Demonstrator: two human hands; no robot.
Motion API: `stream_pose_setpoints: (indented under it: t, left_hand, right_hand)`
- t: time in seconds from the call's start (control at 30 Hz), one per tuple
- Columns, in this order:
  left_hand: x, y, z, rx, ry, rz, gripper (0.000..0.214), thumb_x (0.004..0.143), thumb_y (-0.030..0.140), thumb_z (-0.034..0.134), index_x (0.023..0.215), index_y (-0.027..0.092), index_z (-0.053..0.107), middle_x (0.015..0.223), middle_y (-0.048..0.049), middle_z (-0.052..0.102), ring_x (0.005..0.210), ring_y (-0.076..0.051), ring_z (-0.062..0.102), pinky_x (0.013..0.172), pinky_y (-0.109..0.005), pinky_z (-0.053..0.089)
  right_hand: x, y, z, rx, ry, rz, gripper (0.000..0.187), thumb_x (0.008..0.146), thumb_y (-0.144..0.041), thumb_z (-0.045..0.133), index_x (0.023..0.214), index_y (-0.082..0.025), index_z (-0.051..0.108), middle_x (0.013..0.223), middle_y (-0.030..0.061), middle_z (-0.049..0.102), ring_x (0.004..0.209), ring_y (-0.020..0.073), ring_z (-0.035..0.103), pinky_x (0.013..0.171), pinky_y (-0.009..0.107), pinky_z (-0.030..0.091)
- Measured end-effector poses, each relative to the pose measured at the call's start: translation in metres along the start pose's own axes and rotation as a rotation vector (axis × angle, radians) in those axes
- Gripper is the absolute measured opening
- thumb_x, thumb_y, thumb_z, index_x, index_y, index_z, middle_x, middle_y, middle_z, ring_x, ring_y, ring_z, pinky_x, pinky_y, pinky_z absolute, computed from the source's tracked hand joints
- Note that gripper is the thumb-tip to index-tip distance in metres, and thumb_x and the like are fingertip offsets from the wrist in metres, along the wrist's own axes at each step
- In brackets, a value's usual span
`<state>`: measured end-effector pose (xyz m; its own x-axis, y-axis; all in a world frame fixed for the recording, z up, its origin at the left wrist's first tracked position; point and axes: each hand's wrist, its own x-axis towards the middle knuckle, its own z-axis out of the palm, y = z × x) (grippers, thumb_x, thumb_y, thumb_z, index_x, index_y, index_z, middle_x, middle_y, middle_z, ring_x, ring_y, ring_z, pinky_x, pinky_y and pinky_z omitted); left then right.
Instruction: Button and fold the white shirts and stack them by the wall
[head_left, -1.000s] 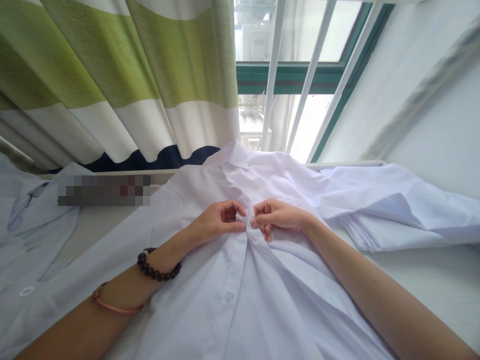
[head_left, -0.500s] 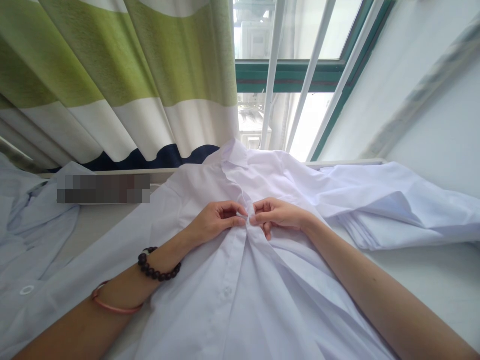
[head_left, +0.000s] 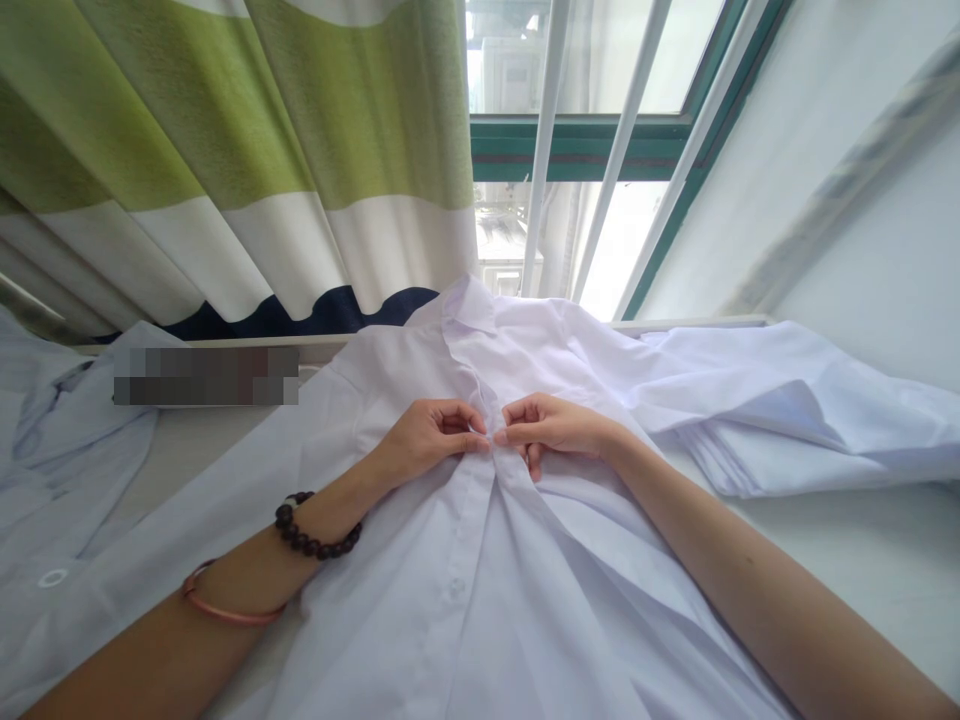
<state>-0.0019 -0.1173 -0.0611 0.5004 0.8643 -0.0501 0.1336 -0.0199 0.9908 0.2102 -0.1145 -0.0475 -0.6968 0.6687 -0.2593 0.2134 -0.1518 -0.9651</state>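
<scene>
A white button-up shirt (head_left: 390, 610) lies spread in front of me, its collar (head_left: 469, 305) pointing away toward the window. My left hand (head_left: 435, 437) pinches the shirt's front edge from the left, thumb and forefinger together. From the other side, my right hand (head_left: 551, 428) grips the facing front edge, the fingertips of both hands almost meeting. Any button between the fingertips is hidden. Lower on the front, a small pale button (head_left: 457, 589) shows. My left wrist bears a dark bead bracelet (head_left: 315, 540) and a reddish bangle (head_left: 232, 612).
Another white garment (head_left: 67, 450) lies at the left, and folded white cloth (head_left: 750, 460) at the right. A green and white curtain (head_left: 300, 140) hangs behind, beside a barred window (head_left: 585, 150). A white wall (head_left: 862, 180) rises at the right.
Both hands keep their pinch on the shirt front, with only a very slight shift of the fingertips. The shirt lies as before.
</scene>
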Motion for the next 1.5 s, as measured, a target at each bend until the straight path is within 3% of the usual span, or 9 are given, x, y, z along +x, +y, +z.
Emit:
stream_pose_setpoints:
  t: [0.3, 1.13, 1.5]
  left_hand:
    - [0.0022, -0.0025, -0.0053, -0.003, -0.065, -0.001, 0.021, 0.069, 0.029, 0.078, 0.080, 0.014, 0.069, 0.070, 0.0018, 0.065, 0.064, -0.008, 0.058, 0.059, -0.017, 0.045]
    - [0.0016, -0.0029, -0.0079, 0.020, -0.091, -0.001, 0.018, 0.070, 0.027, 0.077, 0.080, 0.013, 0.069, 0.074, -0.0009, 0.069, 0.067, -0.010, 0.063, 0.063, -0.018, 0.050]
    - [0.0005, -0.0044, -0.0081, 0.006, -0.100, -0.001, 0.017, 0.072, 0.026, 0.073, 0.082, 0.013, 0.070, 0.074, -0.0006, 0.068, 0.068, -0.011, 0.061, 0.064, -0.020, 0.048]
  right_hand:
    - [-0.0007, -0.0052, 0.0039, -0.121, 0.056, 0.050, 0.025, 0.079, -0.038, 0.065, 0.074, -0.015, 0.055, 0.060, -0.0046, 0.057, 0.048, 0.0106, 0.064, 0.047, 0.016, 0.044]
    - [0.0012, 0.0000, 0.0016, -0.177, -0.011, -0.011, 0.034, 0.079, -0.049, 0.063, 0.074, -0.015, 0.056, 0.061, -0.0032, 0.057, 0.053, 0.0116, 0.065, 0.053, 0.020, 0.051]
    - [0.0019, 0.0005, 0.0009, -0.166, -0.013, 0.021, 0.019, 0.081, -0.034, 0.059, 0.078, -0.015, 0.060, 0.063, -0.0028, 0.058, 0.055, 0.0119, 0.065, 0.055, 0.020, 0.050]
